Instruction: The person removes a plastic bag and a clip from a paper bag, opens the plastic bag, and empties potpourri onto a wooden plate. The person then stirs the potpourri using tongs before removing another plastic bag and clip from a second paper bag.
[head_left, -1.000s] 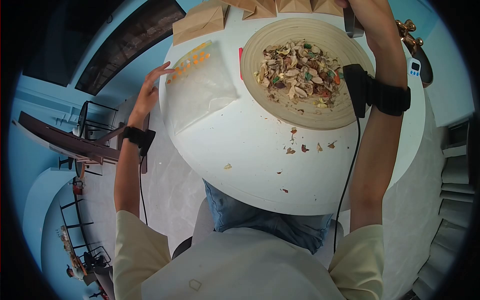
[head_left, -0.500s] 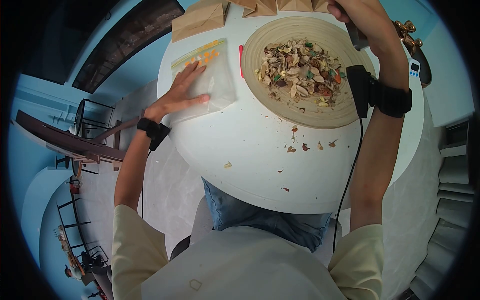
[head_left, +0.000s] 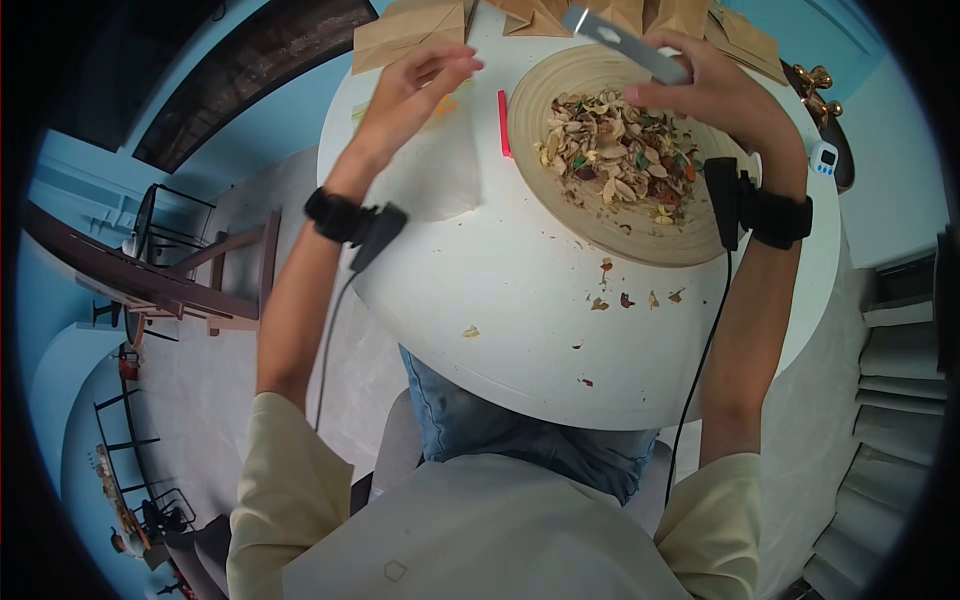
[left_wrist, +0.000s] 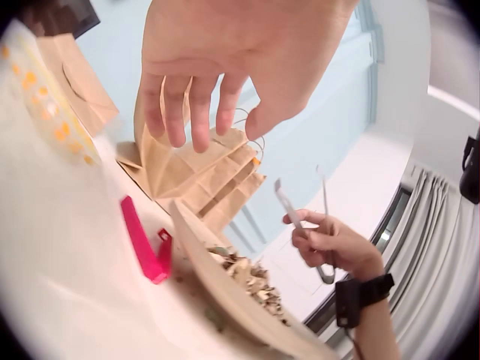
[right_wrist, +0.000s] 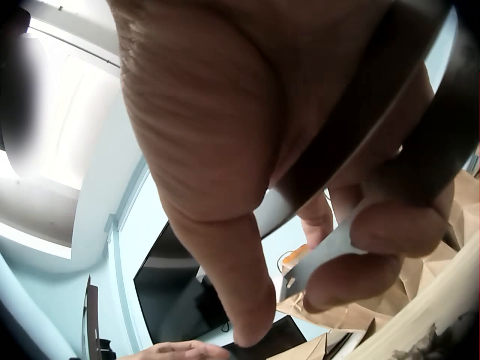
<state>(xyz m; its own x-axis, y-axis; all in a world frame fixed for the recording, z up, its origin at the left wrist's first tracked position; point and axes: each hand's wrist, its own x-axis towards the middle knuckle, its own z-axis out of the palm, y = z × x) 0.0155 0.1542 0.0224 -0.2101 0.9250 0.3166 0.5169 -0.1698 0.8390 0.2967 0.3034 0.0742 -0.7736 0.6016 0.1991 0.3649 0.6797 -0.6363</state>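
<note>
Metal tongs (head_left: 630,48) are held in my right hand (head_left: 725,98) above the far part of a round wooden plate (head_left: 545,195). The tongs' two arms stand apart in the left wrist view, tips in the air. A heap of dried petals and leaves (head_left: 620,150) lies on the plate. My left hand (head_left: 405,105) is raised over a clear zip bag (head_left: 430,175) with orange spots, fingers loosely bent with nothing between them. The hand covers part of the bag. A red clip-like strip (head_left: 504,125) lies between bag and plate.
Brown paper bags (head_left: 410,35) stand along the table's far edge. Several petal scraps (head_left: 600,303) are scattered on the white table (head_left: 500,370) near its front. A small white timer (head_left: 823,158) is at the right edge, near a gold-coloured object (head_left: 815,85).
My left hand came in from the left edge, lay spread on the zip bag, then lifted and moved forward right. My right hand swung the tongs left over the plate.
</note>
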